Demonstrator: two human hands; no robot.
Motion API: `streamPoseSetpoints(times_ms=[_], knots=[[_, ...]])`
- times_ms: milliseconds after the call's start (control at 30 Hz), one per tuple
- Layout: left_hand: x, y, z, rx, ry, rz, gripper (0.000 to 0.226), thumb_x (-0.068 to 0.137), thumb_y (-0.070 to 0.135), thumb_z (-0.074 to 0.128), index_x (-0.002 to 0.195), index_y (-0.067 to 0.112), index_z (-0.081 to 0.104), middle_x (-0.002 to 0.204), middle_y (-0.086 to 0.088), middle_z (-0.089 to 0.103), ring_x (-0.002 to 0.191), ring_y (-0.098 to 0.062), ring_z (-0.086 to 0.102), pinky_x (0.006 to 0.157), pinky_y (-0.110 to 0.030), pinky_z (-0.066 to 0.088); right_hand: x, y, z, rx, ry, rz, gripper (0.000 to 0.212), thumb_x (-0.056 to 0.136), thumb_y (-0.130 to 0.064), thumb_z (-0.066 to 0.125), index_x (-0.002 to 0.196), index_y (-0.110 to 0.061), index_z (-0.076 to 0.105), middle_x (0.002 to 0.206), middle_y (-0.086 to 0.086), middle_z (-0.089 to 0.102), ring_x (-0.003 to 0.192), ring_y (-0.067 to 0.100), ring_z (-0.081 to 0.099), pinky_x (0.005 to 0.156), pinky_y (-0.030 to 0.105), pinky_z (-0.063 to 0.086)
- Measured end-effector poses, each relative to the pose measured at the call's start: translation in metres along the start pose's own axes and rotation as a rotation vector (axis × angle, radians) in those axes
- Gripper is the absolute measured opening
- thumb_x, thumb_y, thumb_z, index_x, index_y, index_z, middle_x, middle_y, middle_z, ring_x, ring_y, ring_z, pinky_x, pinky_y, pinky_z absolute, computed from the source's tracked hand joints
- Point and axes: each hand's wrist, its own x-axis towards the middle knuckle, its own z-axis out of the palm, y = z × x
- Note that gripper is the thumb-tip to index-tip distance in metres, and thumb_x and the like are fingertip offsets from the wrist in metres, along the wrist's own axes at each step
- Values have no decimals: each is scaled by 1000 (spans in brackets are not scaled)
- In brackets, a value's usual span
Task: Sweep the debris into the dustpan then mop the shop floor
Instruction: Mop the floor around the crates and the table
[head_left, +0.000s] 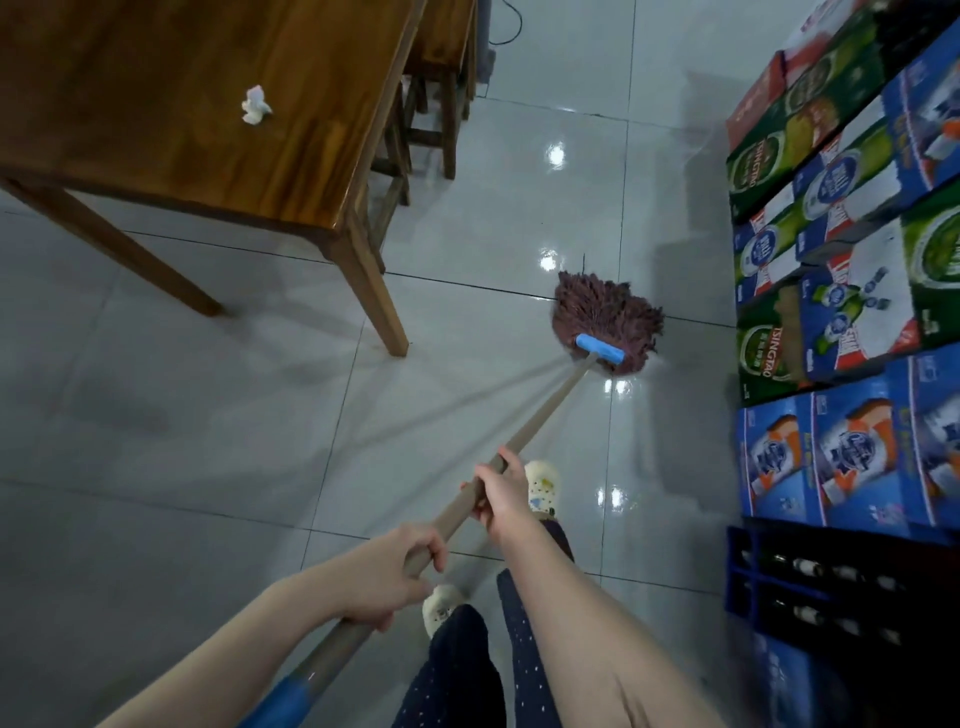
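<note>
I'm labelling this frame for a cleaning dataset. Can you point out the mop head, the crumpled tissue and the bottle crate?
mop head (602, 322): head view, on the brown strands.
crumpled tissue (255, 105): head view, its middle, on the wooden tabletop.
bottle crate (740, 577): head view, on its blue left wall.

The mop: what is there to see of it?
The mop has a shaggy reddish-brown string head clamped in a blue bar, pressed on the tiled floor near stacked drink boxes. Its tan pole slants back to the person; the right hand grips it midway, the left hand nearer a blue end sleeve.
</note>
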Motion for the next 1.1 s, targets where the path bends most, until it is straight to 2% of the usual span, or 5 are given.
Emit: streamPoseSetpoints(times_ms=[133,333,733,933,1100], knots=[[-8,3,11,69,-5,14,19,89,17,51,88,35,45,79,4,43,38,-8,51,41,-21,41,-10,11,-8,13,8,5,53,94,2,47,138,-25,36,80,6,53,60,17,59,55,30,47],[20,31,4,109,-11,3,16,91,13,49,96,27,45,81,6,38,32,-6,50,39,-18,40,14,-12,-20,12,29,4,51,94,-1,47,138,-24,35,83,3,51,59,18,58,55,30,48],[134,133,-14,9,32,77,15,89,13,51,95,26,48,95,-4,46,33,-8,50,40,-21,42,97,-137,-84,-62,82,-32,48,95,-3,45,136,-26,39,82,2,54,58,18,56,56,29,47],[178,166,-29,-20,59,98,15,90,9,51,98,22,48,83,2,41,32,-8,49,38,-18,40,132,-180,-98,-69,100,-61,46,96,-3,43,136,-25,37,80,2,52,59,17,55,56,31,46],[185,168,-17,-82,89,103,19,87,5,49,95,22,50,84,2,41,30,-9,50,36,-19,40,139,-179,-106,-100,128,-54,46,96,-6,43,137,-27,38,78,3,51,57,16,55,55,27,45]])
